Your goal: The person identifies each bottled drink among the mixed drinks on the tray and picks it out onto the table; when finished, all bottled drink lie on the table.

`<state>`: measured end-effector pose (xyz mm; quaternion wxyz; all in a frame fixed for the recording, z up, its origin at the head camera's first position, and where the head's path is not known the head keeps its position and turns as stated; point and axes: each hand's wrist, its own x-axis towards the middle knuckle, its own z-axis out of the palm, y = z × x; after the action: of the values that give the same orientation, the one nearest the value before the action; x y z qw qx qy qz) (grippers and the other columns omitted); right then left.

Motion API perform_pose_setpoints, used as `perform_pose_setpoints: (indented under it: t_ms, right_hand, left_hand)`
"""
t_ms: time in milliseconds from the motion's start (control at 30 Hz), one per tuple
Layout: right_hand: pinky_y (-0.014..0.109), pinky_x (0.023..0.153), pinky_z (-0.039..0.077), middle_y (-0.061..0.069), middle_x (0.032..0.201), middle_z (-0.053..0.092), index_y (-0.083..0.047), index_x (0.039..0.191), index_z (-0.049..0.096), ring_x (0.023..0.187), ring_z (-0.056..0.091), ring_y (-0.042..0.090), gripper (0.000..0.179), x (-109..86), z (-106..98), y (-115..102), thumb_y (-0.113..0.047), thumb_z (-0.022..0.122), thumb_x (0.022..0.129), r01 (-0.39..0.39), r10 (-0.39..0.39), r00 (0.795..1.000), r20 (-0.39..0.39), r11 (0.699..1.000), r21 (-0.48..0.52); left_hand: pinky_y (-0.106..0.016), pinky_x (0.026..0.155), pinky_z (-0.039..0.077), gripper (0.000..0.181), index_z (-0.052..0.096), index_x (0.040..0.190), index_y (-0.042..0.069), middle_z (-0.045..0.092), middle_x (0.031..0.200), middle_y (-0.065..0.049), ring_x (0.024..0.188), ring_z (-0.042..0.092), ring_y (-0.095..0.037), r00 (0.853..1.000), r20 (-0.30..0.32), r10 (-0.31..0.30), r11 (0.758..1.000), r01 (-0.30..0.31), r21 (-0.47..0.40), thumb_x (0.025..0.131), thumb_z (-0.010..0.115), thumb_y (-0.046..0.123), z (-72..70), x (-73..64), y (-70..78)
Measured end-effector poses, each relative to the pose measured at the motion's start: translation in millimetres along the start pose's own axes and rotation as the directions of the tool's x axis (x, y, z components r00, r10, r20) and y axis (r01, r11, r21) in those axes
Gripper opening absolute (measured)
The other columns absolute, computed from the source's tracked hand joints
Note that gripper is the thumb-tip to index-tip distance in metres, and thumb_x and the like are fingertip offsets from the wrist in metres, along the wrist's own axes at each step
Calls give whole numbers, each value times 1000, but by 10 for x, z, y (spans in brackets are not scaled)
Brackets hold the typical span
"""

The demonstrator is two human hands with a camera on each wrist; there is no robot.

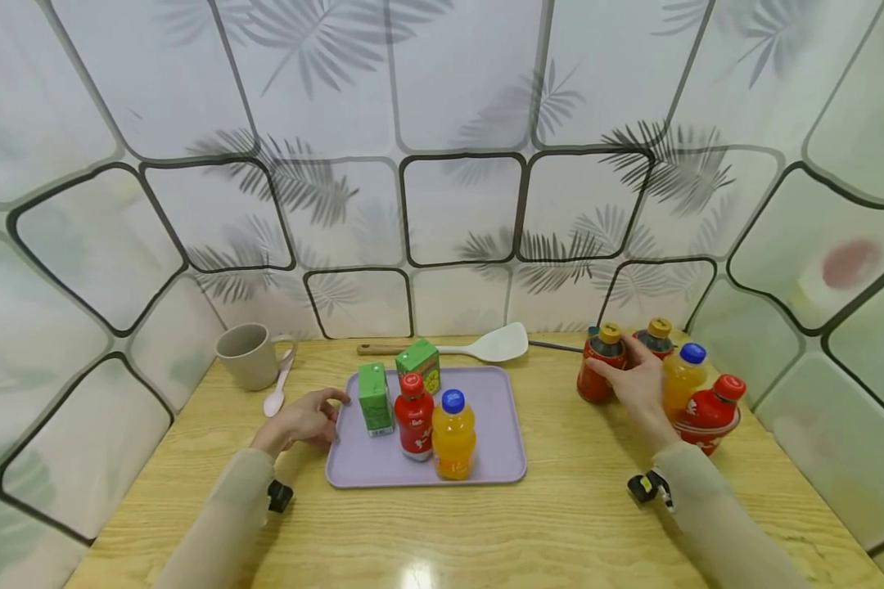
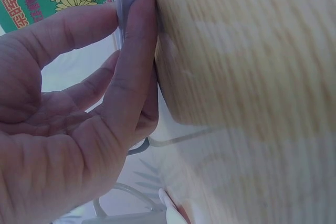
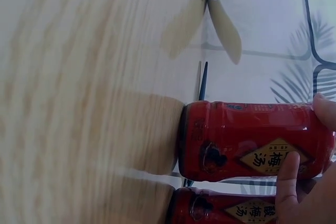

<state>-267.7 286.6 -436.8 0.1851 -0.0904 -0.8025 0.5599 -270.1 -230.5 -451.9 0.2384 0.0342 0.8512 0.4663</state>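
Note:
My left hand is at the left edge of a lilac tray, pinching its rim between thumb and finger. On the tray stand two green juice cartons, a red bottle with a red cap and an orange juice bottle with a blue cap. My right hand grips a dark-red drink bottle with a gold cap, which is upright to the right of the tray. Close beside it is a second dark-red bottle, partly hidden behind the hand in the head view.
At the right, another orange juice bottle and a red bottle with a bowl rim around it stand close together. Behind the tray lies a white spatula with a wooden handle. A grey mug and pink spoon are at the left.

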Motion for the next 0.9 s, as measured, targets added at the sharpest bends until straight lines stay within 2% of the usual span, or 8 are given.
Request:
perform_pose_setpoints:
  t_ms: [233,467,633,900]
  right_hand:
    - [47,110,43,14,141,55,-11,146,47,128,53,30,75,29,4,16,-24,81,80,11,-13,999,-41,998,-67]
    - [49,107,45,18,135,59,-9,142,50,122,57,32,71,14,10,21,-19,81,80,53,-59,996,-68,994,-94]
    - [48,109,44,15,139,57,-11,144,47,126,55,30,73,21,17,21,-13,80,80,99,-106,991,-79,991,-88]
    - [47,108,44,13,141,55,-12,146,46,129,53,28,77,42,15,-7,-6,80,77,130,-138,985,-102,988,-82]
  left_hand:
    - [-32,63,59,67,46,133,0,47,95,-13,73,55,-20,1000,-4,9,1000,-9,-2,69,61,-14,-1,-5,0]
    - [-32,64,59,67,47,133,1,48,96,-13,74,55,-21,1000,-6,4,1000,-4,-8,68,60,-15,-2,-7,5]
    - [-33,63,60,67,47,133,1,48,97,-14,73,56,-21,1000,-10,7,1000,-7,-6,70,60,-15,3,-9,10]
    - [-34,64,60,67,47,133,1,48,97,-15,72,56,-21,1000,-12,0,1000,0,-9,70,61,-16,6,-4,7]
